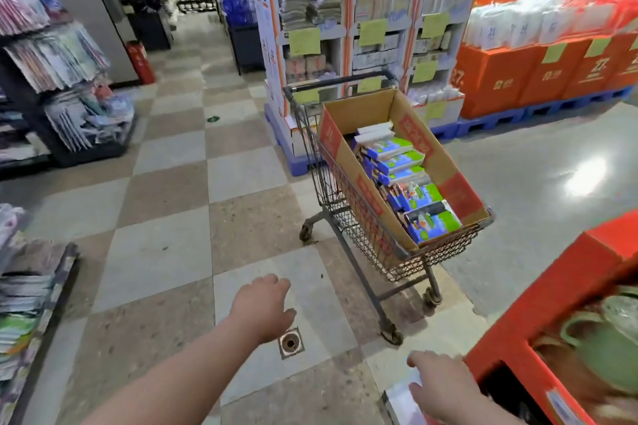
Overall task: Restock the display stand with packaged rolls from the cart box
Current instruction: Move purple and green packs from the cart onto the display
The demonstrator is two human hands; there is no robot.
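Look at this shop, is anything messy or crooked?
Yes, a little. The packs in the cardboard box on the cart lie jumbled, leaning on one another at different angles instead of in neat rows. On the left rack, the bottom packets have slumped into a heap.

cart [366,245]: wire metal, dark, dull, worn
box [445,162]: brown cardboard, matt, red print
packs [402,162]: glossy plastic film
stand [552,290]: orange-red card, smooth
tiles [165,262]: speckled stone, matt, scuffed
grey floor [552,190]: smooth, shiny, glare spot
pallet [490,121]: blue plastic
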